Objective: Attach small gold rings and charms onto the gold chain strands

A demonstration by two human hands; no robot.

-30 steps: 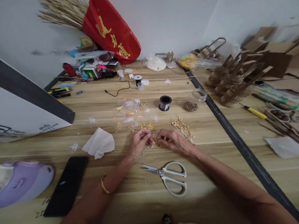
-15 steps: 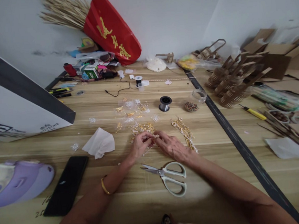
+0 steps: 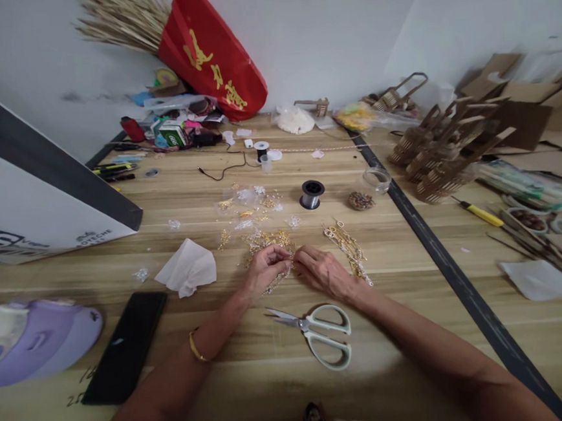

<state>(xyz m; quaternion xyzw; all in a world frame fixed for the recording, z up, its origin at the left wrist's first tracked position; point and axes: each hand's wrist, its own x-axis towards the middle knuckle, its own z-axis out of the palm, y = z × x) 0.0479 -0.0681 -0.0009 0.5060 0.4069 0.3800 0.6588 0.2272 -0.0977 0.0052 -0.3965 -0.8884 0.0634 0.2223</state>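
My left hand [image 3: 267, 267] and my right hand [image 3: 320, 269] almost meet at the near edge of a pile of gold and silver chain pieces [image 3: 264, 240]. Thumb and finger of my left hand pinch a thin chain [image 3: 277, 282] that hangs towards the table. The fingers of my right hand are pressed together beside it; what they hold is too small to name. Finished-looking gold and silver strands [image 3: 347, 251] lie right of my right hand. Scissors [image 3: 309, 325] with pale green handles lie slightly open below both hands.
A white cloth [image 3: 188, 268] and a black phone [image 3: 126, 349] lie to the left. Beyond the pile stand a wire spool [image 3: 311, 195] and a tipped jar of beads [image 3: 362, 199]. Small woven baskets [image 3: 433, 159] and a yellow knife [image 3: 480, 213] are at the right.
My fingertips have drawn slightly apart, and my right hand's fingers have curled in more. The view has shifted a little.
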